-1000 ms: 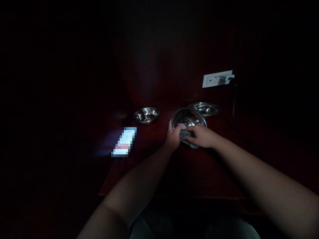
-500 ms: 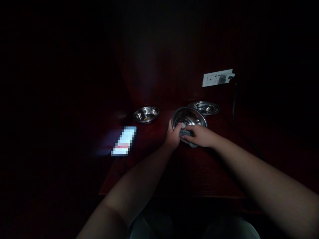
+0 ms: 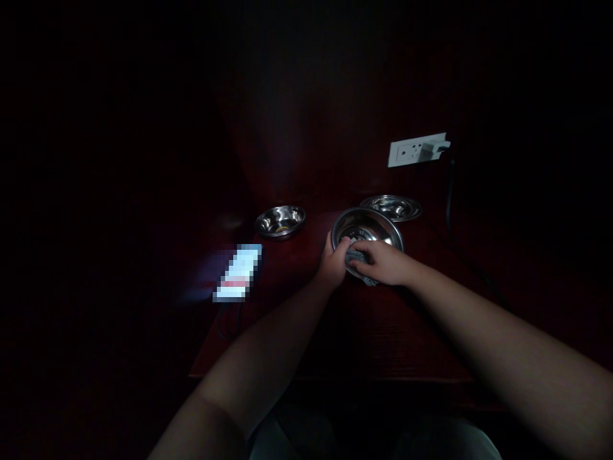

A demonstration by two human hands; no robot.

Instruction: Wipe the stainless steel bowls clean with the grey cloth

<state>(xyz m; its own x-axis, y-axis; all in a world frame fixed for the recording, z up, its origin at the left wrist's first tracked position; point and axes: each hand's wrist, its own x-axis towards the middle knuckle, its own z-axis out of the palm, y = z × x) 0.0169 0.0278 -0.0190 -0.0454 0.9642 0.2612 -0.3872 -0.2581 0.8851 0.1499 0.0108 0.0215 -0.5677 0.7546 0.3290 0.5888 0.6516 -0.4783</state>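
A shiny metal bowl [image 3: 378,223] is tilted toward me above the dark red table. My left hand [image 3: 334,263] grips its left rim, thumb on the inside edge. My right hand [image 3: 383,262] is closed on a grey checked cloth [image 3: 355,257] against the near side of the bowl; part of the cloth hangs over the rim. The bowl's underside and the left fingers behind it are hidden. Right behind the bowl lies a shallow metal dish [image 3: 400,207].
A second metal bowl [image 3: 282,220] with something yellowish in it stands at the back left. A lit phone [image 3: 239,273], blurred out, lies on the left with a cable. The wall has a socket [image 3: 407,152] with a plug and a dark cord [image 3: 450,198]. The table's front edge [image 3: 335,379] is near me.
The bowl has shifted slightly to the right in my left hand. My right fingers have moved a little on the cloth.
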